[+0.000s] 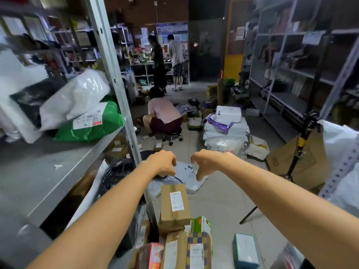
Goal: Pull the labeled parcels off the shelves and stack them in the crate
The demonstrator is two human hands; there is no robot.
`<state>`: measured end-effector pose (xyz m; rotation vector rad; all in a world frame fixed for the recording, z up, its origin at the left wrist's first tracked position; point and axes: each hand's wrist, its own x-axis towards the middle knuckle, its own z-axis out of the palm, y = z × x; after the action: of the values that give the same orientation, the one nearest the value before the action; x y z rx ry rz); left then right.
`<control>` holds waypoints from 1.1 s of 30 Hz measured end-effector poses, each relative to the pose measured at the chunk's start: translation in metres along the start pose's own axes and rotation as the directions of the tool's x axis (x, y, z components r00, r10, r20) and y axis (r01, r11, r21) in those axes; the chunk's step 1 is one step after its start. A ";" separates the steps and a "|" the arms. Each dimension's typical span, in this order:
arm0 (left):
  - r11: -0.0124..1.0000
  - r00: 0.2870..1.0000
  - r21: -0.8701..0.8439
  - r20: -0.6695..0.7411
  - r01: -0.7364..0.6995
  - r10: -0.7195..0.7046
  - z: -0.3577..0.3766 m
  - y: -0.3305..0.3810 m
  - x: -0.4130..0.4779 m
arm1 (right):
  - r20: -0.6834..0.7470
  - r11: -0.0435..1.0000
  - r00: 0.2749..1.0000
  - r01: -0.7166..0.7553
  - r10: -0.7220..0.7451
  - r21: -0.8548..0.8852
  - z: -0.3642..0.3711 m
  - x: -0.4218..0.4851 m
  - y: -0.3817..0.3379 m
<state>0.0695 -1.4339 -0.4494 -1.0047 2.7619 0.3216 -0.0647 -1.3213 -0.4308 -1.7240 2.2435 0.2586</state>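
Note:
My left hand (163, 162) and my right hand (206, 162) reach out side by side over a grey poly mailer (192, 184) lying on a pile by the floor. Both hands hang with loosely curled fingers. The left fingertips are at the mailer's upper edge, and no grip shows. A labelled brown carton (174, 202) sits just nearer, above several more labelled parcels (186, 251) packed together at the bottom edge; their container's walls are hidden. On the left shelf (58, 171) lie a labelled green bag (108, 121) and a white bag (77, 98).
A shelf upright (124, 105) stands left of my arms. A person crouches on a stool (165, 117) ahead, and two others stand further back. Stacked white sacks (225, 134), a tripod (299, 152), a flattened carton (303, 167) and a teal box (245, 251) lie on the floor to the right.

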 end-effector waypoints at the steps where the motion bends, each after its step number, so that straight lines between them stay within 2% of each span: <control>1: 1.000 1.000 0.019 -0.001 0.023 -0.023 -0.005 0.001 -0.006 | -0.011 1.000 1.000 0.014 -0.014 0.003 -0.005 -0.004 0.001; 5: 0.992 0.992 0.007 -0.011 0.129 -0.129 -0.023 0.014 -0.038 | -0.030 0.992 0.992 0.125 -0.125 -0.025 -0.026 -0.024 0.004; 10: 0.934 0.935 -0.148 -0.098 0.325 -0.341 -0.020 0.033 -0.103 | -0.036 0.937 0.943 0.322 -0.330 -0.136 -0.029 -0.044 -0.008; 13: 0.861 0.873 -0.225 -0.074 0.457 -0.482 -0.002 0.044 -0.161 | 0.029 0.847 0.874 0.479 -0.486 -0.230 -0.021 -0.071 -0.031; 17: 0.724 0.728 -0.255 -0.098 0.640 -0.678 0.025 0.060 -0.259 | 0.082 0.731 0.773 0.624 -0.629 -0.277 -0.008 -0.107 -0.081; 21: 0.534 0.532 -0.294 -0.096 0.792 -0.841 0.045 0.070 -0.376 | 0.129 0.527 0.587 0.787 -0.799 -0.322 0.003 -0.177 -0.161; 25: 0.303 0.304 -0.347 -0.054 0.888 -0.951 0.071 0.101 -0.501 | 0.191 0.352 0.415 0.889 -0.889 -0.292 0.035 -0.269 -0.245; 29: 0.041 0.052 -0.384 0.020 0.923 -0.998 0.125 0.169 -0.629 | 0.319 0.051 0.139 0.962 -0.937 -0.269 0.077 -0.388 -0.308; 33: -0.244 -0.192 -0.430 0.160 0.869 -0.968 0.182 0.271 -0.735 | 0.412 -0.275 -0.153 0.927 -0.898 -0.254 0.136 -0.523 -0.341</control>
<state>0.4657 -0.7348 -0.4061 -3.0549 0.9445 0.4567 0.4038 -0.8922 -0.3666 -3.0408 -0.0382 0.4675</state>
